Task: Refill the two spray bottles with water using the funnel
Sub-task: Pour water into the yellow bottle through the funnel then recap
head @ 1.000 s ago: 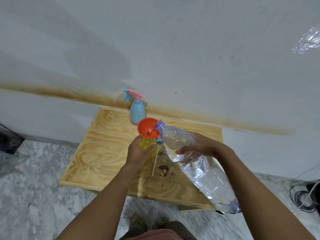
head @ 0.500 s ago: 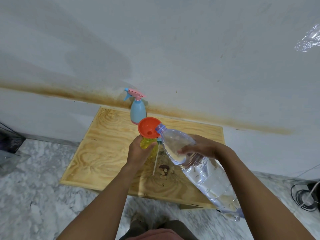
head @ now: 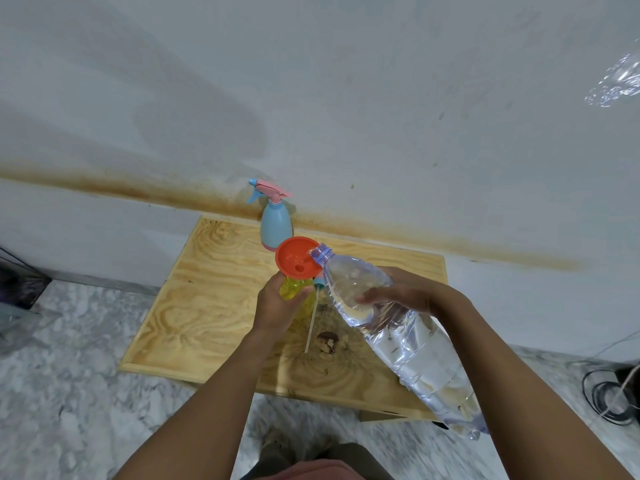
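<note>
Head view: at frame centre the yellow bottle (head: 291, 293) is gripped by the left hand (head: 277, 311), closed round its body, evidently so that it stays upright while the orange funnel (head: 298, 258) seated in its neck is kept from tipping. Just right of it, the right hand (head: 401, 292) is wrapped over the shoulder of the large water bottle (head: 398, 336), which is tilted with its open mouth laid on the funnel's right rim; the heavy base is left low, toward the lower right, probably so that the flow can be metered. A thin stream appears to be running into the cone. A removed spray head with its dip tube (head: 311, 323) lies on the counter (head: 207, 306) beside the hands, kept clear of the neck. Above centre, against the wall, the blue bottle (head: 276, 227) stands capped; whether it has been filled cannot be told.
</note>
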`<control>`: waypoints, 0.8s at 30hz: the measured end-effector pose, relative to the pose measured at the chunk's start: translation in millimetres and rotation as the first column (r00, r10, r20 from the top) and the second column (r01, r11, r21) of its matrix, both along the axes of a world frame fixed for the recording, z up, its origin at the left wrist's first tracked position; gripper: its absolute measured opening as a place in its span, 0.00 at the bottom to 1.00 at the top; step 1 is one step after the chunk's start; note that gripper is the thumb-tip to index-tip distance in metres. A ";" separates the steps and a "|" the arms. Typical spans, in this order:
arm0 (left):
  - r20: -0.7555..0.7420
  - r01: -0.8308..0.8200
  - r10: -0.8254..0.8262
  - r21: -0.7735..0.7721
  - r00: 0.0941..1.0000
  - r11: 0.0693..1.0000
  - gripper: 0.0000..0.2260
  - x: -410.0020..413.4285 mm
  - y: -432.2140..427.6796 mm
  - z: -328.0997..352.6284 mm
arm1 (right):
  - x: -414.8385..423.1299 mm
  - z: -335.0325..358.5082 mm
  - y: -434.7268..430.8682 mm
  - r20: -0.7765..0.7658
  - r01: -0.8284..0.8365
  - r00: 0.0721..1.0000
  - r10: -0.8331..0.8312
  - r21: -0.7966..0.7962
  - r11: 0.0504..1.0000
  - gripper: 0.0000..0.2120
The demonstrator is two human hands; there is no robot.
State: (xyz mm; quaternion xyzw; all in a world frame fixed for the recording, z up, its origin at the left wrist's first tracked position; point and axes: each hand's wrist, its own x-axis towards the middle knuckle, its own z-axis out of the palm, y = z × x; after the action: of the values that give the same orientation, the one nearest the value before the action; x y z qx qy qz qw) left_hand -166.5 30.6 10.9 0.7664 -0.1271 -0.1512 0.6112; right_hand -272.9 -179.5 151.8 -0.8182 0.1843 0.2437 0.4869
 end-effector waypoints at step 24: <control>-0.020 -0.009 0.009 0.001 1.000 1.000 0.20 -0.1 -0.9 1.3 | -1.3 2.3 -2.8 0.031 -0.018 0.999 0.017 0.023 1.000 0.30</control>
State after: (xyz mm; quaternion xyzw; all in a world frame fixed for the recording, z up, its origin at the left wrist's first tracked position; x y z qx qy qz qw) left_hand -166.5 29.7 12.2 0.7655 -0.1176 -0.1564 0.6129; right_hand -274.2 -182.3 154.0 -0.8177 0.1669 0.2375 0.4971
